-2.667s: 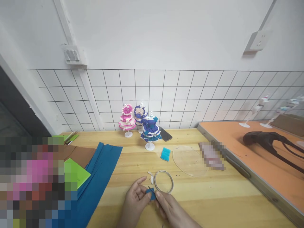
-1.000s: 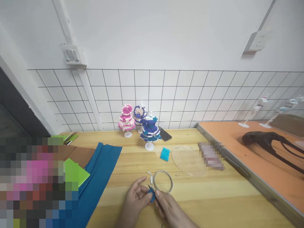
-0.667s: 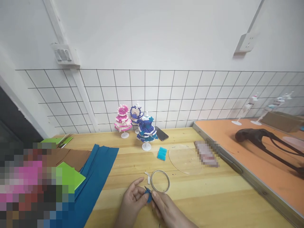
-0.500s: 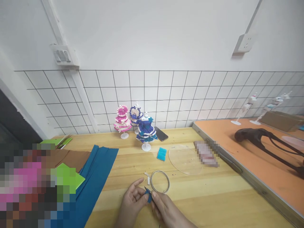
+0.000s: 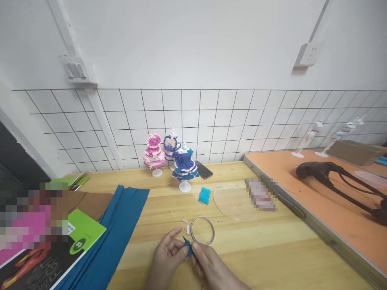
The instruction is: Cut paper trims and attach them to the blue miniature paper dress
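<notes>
Low in the view, my left hand (image 5: pixel 169 251) pinches a small blue piece of paper or cloth (image 5: pixel 188 249) between thumb and fingers. From the other side, my right hand (image 5: pixel 210 262) closes on the same piece with thumb and bent fingers. A dark pointed tip (image 5: pixel 185 239) sticks up from it; whether it is a fold or a tool, I cannot tell. Just beyond my fingers lies a thin roll of tape (image 5: pixel 191 230), apart from them. Beside the roll are small white strips (image 5: pixel 188 228).
Three miniature dress forms, one in a blue dress (image 5: pixel 185 166), stand near the phone (image 5: pixel 204 170). A teal folded bundle (image 5: pixel 204 195) lies before a clear disc (image 5: pixel 231 215). Blue material (image 5: pixel 123 225) and a magazine (image 5: pixel 87 231) cover the left. The orange table (image 5: pixel 332 193) adjoins at right.
The whole view has shifted slightly, so things sit a little further left. Both hands keep nearly the same hold on the blue piece.
</notes>
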A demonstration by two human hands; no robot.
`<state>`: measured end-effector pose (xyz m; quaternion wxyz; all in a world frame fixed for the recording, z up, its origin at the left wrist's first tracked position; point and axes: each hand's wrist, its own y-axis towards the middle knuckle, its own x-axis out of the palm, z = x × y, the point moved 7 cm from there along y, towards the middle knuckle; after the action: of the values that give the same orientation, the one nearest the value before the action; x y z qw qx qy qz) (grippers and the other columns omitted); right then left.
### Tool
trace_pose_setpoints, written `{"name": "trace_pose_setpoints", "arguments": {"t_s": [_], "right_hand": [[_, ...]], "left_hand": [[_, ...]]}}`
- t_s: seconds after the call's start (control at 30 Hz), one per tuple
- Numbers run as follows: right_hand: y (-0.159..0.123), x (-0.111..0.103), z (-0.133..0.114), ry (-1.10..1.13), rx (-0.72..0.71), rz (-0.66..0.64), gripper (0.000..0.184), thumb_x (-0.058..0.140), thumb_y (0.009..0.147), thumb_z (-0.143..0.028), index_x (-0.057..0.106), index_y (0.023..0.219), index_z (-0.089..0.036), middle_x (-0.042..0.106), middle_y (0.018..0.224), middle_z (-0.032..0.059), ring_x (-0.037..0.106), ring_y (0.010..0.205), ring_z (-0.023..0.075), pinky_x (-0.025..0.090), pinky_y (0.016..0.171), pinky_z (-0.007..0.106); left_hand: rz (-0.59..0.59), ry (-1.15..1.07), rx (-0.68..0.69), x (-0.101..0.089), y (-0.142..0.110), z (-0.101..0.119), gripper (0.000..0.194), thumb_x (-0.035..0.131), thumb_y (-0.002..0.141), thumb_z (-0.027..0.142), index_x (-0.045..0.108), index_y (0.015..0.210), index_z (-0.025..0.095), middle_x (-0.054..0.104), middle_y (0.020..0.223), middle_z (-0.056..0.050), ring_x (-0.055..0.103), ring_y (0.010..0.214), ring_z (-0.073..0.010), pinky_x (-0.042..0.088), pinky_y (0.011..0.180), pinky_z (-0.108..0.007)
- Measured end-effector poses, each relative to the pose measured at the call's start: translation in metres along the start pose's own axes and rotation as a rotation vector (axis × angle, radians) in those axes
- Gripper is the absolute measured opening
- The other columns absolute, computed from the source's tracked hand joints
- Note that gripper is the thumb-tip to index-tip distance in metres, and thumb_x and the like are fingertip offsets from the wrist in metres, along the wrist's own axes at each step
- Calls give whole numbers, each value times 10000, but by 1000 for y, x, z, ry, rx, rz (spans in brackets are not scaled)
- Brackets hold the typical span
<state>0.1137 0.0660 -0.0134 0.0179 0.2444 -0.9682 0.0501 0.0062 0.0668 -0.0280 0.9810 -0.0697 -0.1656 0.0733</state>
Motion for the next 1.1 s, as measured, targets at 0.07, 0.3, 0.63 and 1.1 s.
{"name": "trace_pose_setpoints", "arguments": {"t_s": [0.07,0.3,0.63,1.1], "right_hand": [[0,-1,2,-18,14,6,495,313,794,-623,434,622,-175,320,572,-44,278,515,89,232,474,216],[0,-3,6,-35,16,22,515,301,791,-633,461,633,-169,339,544,-45,297,504,91,238,476,220],[-3,-2,1,24,50,-1,433,317,832,-563,415,658,-178,297,523,-65,233,448,71,157,422,221],[-4,1,-9,-27,59,14,477,307,789,-628,402,635,-187,286,515,-65,220,447,80,160,429,228]], "left_hand": [[33,-15,14,0,-1,2,538,754,513,296,559,986,127,614,560,-2,578,550,-153,462,537,-261],[-43,-4,-39,-2,4,-8,569,763,509,316,557,1007,134,639,588,-23,599,584,-170,463,550,-261],[-111,-50,-36,1,4,-9,490,728,595,251,524,1028,145,630,624,-13,591,590,-142,462,592,-261],[-107,-49,-51,4,0,-3,442,725,599,236,544,990,135,620,606,-5,574,560,-124,445,559,-238]]}}
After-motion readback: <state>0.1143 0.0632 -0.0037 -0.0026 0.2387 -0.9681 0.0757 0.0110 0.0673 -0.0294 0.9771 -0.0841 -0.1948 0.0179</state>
